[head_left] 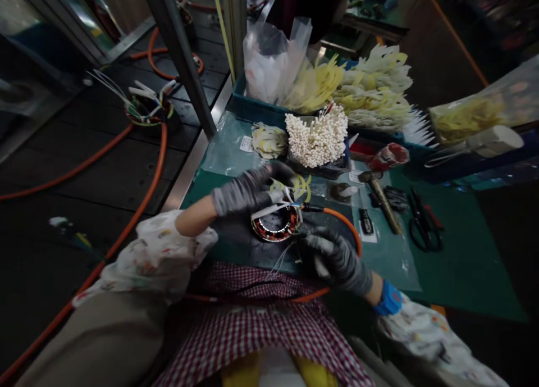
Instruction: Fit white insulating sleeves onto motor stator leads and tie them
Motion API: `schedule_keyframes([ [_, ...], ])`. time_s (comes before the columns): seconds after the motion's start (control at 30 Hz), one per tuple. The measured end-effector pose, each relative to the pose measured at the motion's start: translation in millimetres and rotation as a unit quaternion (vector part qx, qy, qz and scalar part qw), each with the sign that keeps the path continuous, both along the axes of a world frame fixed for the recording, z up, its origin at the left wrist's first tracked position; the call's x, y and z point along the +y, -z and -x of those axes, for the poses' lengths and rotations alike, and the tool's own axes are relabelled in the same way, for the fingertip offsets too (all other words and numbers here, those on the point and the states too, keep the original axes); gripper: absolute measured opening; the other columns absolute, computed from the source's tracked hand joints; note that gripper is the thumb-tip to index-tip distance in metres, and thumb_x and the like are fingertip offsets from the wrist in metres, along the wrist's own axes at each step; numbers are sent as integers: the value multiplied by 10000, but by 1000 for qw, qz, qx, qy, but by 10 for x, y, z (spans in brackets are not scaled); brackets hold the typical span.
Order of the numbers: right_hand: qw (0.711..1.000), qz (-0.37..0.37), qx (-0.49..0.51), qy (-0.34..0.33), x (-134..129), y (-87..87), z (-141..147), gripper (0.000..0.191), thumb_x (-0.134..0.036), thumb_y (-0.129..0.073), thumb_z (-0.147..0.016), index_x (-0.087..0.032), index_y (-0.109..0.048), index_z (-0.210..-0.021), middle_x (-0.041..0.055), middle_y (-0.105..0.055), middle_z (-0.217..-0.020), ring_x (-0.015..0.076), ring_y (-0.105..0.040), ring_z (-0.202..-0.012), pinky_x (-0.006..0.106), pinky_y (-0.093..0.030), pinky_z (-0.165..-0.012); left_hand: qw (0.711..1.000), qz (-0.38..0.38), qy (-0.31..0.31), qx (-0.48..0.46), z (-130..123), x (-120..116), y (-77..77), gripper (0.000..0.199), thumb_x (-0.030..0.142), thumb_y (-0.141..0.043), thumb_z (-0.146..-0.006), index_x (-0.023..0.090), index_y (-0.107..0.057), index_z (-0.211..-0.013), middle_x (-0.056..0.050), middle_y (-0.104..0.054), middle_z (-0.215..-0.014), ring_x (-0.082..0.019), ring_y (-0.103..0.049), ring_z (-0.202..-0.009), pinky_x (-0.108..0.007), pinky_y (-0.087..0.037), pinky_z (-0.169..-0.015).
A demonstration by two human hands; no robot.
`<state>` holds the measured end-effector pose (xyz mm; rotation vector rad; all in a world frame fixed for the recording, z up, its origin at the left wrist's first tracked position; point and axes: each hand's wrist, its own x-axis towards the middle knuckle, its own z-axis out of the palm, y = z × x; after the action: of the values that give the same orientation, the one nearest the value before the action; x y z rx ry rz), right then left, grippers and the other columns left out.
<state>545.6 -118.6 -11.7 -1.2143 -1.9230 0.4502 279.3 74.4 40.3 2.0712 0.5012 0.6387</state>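
A ring-shaped motor stator (275,230) with copper windings lies on a dark pad before me. White sleeved leads and a blue wire rise from its far side and meet an orange cable (346,221). My left hand (252,189), in a grey glove, arches over the leads, its thumb and fingers apart beside the white sleeves. At the stator's right edge is my right hand (341,258), also gloved, with curled fingers; whatever is at its fingertips is too small and dark to make out. Thin white wires (281,259) hang from the stator's near side.
Behind stand a bundle of white-tipped sticks (318,137), yellow-white strips (374,92) in a bin, and a plastic bag (269,61). Right of the stator lie a hammer (385,201) and black scissors (421,224). Another wired stator (149,109) sits on the left conveyor.
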Motion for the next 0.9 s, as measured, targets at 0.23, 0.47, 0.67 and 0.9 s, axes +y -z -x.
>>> schedule_keyframes([
  [0.23,996,-85,28,23,-212,328,432,383,-184,-702,-962,-346,-684,-1308,26,-709,-1035,202,-730,-930,334,-689,-743,902,-118,-153,385,664,306,204,411,415,-675,-889,170,-729,-1214,-122,-742,-1173,-313,-705,-1098,-457,-560,-1039],
  [0.47,990,-51,109,73,-141,-48,370,237,-276,-620,-1036,-308,-759,-1226,58,-699,-1054,226,-719,-985,396,-661,-839,888,-175,-120,408,543,155,608,296,369,-586,-988,174,-772,-1111,-118,-731,-1126,-286,-671,-1085,-402,-530,-1006],
  [0.67,980,-32,190,48,-78,-166,498,188,-344,-624,-1045,-282,-772,-1142,54,-716,-1003,223,-721,-950,381,-652,-820,896,-163,-189,367,408,377,558,330,397,-589,-995,160,-758,-1151,-119,-723,-1166,-268,-668,-1082,-359,-522,-998],
  [0.9,988,-57,135,42,-60,-176,569,348,-138,-724,-947,-321,-734,-1241,27,-708,-1062,183,-744,-947,323,-675,-811,896,-176,-120,390,-117,648,570,445,436,-740,-891,201,-757,-1269,-122,-690,-1349,-303,-641,-1222,-371,-494,-1069],
])
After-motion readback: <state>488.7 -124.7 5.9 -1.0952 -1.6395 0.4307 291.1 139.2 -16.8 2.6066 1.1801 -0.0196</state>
